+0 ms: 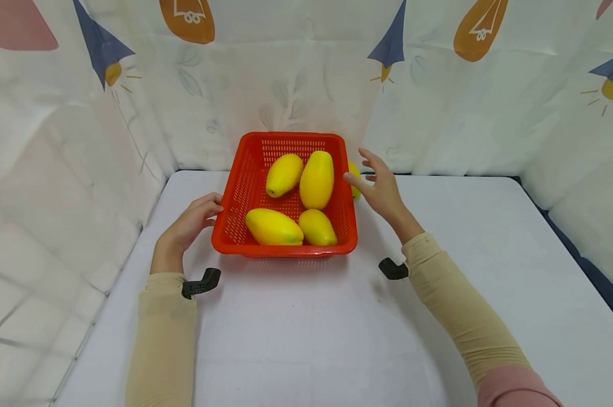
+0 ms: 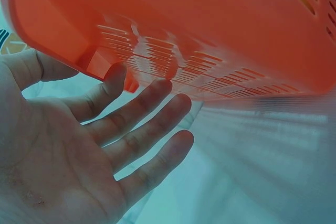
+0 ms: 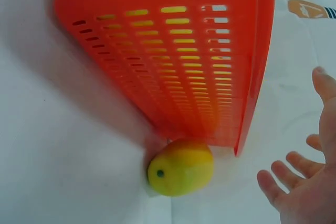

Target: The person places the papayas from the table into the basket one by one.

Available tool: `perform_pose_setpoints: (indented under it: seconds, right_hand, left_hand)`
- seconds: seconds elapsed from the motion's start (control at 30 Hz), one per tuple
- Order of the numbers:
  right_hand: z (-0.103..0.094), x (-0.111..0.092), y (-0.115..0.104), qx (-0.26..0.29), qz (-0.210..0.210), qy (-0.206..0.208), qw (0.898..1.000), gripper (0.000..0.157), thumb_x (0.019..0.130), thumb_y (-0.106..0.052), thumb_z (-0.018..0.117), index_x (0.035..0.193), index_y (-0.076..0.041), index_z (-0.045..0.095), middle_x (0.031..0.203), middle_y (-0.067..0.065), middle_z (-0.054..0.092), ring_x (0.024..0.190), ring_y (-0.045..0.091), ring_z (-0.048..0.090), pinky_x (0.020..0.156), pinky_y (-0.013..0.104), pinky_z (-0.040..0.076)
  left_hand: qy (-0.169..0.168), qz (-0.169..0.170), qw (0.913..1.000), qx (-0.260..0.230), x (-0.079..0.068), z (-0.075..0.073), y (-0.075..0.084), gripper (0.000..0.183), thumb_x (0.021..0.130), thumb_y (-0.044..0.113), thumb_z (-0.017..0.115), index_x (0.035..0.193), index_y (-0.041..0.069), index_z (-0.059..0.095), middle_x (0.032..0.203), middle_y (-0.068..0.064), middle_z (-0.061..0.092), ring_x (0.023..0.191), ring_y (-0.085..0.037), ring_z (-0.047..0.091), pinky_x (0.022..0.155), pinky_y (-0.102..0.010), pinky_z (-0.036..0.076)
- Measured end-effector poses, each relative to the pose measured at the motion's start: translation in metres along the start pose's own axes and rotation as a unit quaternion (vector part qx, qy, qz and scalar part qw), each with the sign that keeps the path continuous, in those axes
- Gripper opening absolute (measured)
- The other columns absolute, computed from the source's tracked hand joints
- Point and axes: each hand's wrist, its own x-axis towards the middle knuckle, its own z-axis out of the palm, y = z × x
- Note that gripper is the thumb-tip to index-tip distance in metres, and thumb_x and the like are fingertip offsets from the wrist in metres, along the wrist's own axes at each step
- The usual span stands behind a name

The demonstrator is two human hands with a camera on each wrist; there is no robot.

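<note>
A red plastic basket (image 1: 284,249) with slotted walls stands on the table and holds several yellow, mango-shaped fruits (image 1: 273,227). My left hand (image 1: 190,221) is at the basket's left side, fingertips right at the rim. In the left wrist view its fingers (image 2: 152,114) are spread and extended beside the slotted wall. Off the basket's right side, my right hand (image 1: 383,189) hovers with fingers apart and nothing in them. A yellow-green mango (image 3: 181,169) lies on the table against the outside of the basket's far right corner; in the head view the right hand partly covers it.
A white cloth covers the table (image 1: 306,328). Behind it and along the sides hangs a pale printed curtain (image 1: 296,68) with rocket and bulb patterns, close to the back edge. Black wrist mounts (image 1: 201,282) stick out from both sleeves.
</note>
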Motion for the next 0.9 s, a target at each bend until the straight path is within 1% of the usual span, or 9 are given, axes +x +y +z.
perform_pose_setpoints:
  seconds: [0.17, 0.33, 0.43, 0.57, 0.9]
  right_hand:
    - [-0.002, 0.0, 0.009, 0.001, 0.01, 0.005, 1.0, 0.071, 0.09, -0.044, 0.063, 0.151, -0.023, 0.031, 0.155, 0.002, 0.035, 0.137, 0.027, 0.04, 0.108, 0.047, 0.04]
    - [-0.004, -0.001, 0.018, 0.0, 0.022, 0.011, 1.0, 0.071, 0.091, -0.045, 0.062, 0.15, -0.022, 0.032, 0.155, 0.001, 0.036, 0.137, 0.025, 0.04, 0.108, 0.048, 0.04]
    - [-0.006, 0.0, 0.023, 0.005, 0.021, 0.013, 1.0, 0.07, 0.091, -0.043, 0.062, 0.15, -0.02, 0.033, 0.155, 0.002, 0.036, 0.136, 0.026, 0.04, 0.108, 0.048, 0.04]
    - [-0.007, 0.0, 0.027, 0.008, 0.025, 0.012, 1.0, 0.068, 0.092, -0.041, 0.062, 0.15, -0.019, 0.033, 0.155, 0.004, 0.036, 0.137, 0.029, 0.04, 0.108, 0.047, 0.04]
    - [-0.007, 0.001, 0.032, 0.001, 0.04, 0.013, 0.999, 0.067, 0.093, -0.039, 0.061, 0.15, -0.016, 0.033, 0.155, 0.004, 0.036, 0.137, 0.029, 0.04, 0.108, 0.046, 0.041]
  left_hand:
    - [0.0, 0.001, 1.0, -0.001, 0.0, 0.0, -0.001, 0.026, 0.099, 0.019, 0.032, 0.108, 0.004, 0.052, 0.11, 0.0, 0.054, 0.12, -0.019, 0.042, 0.099, -0.043, 0.035]
    - [0.002, -0.002, 1.0, 0.001, 0.0, 0.0, -0.001, 0.025, 0.099, 0.019, 0.032, 0.106, 0.007, 0.053, 0.11, 0.0, 0.053, 0.12, -0.019, 0.042, 0.1, -0.043, 0.035]
    - [0.003, -0.003, 1.0, 0.002, 0.001, 0.0, -0.002, 0.025, 0.099, 0.019, 0.032, 0.107, 0.007, 0.052, 0.111, 0.0, 0.053, 0.121, -0.019, 0.042, 0.1, -0.043, 0.035]
    - [0.005, -0.007, 0.9999, 0.005, 0.0, 0.0, -0.002, 0.026, 0.099, 0.02, 0.032, 0.108, 0.005, 0.051, 0.112, 0.0, 0.053, 0.121, -0.019, 0.041, 0.1, -0.043, 0.035]
    - [0.006, -0.009, 0.9999, 0.005, 0.001, 0.0, -0.001, 0.025, 0.099, 0.02, 0.033, 0.107, 0.009, 0.053, 0.112, 0.001, 0.053, 0.121, -0.018, 0.041, 0.101, -0.043, 0.035]
